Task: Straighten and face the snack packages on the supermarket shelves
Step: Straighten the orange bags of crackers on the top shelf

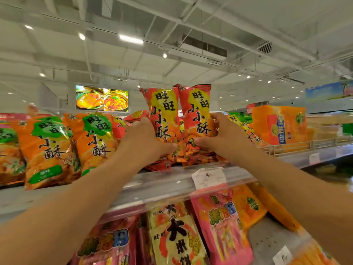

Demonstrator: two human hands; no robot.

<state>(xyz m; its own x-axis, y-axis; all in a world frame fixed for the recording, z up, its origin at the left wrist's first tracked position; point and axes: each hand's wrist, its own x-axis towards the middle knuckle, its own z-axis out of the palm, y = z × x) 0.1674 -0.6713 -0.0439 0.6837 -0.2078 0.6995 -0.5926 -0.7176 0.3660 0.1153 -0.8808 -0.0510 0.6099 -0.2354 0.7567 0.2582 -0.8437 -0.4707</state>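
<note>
My left hand [145, 138] grips one red snack bag [164, 115] and my right hand [219, 134] grips the other [196, 111], upright on the top shelf [172, 180]. Squeezing too hard could crush the snacks, or the bags might tip over.

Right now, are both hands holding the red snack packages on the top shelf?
Yes, the left hand grips one upright red package and the right hand grips the other.

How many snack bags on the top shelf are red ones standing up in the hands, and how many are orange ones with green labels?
Red bags held upright: 2, one in the left hand, one in the right hand.
Orange bags with green labels: 3, the leftmost cut off by the frame edge.
Total: 5
</note>
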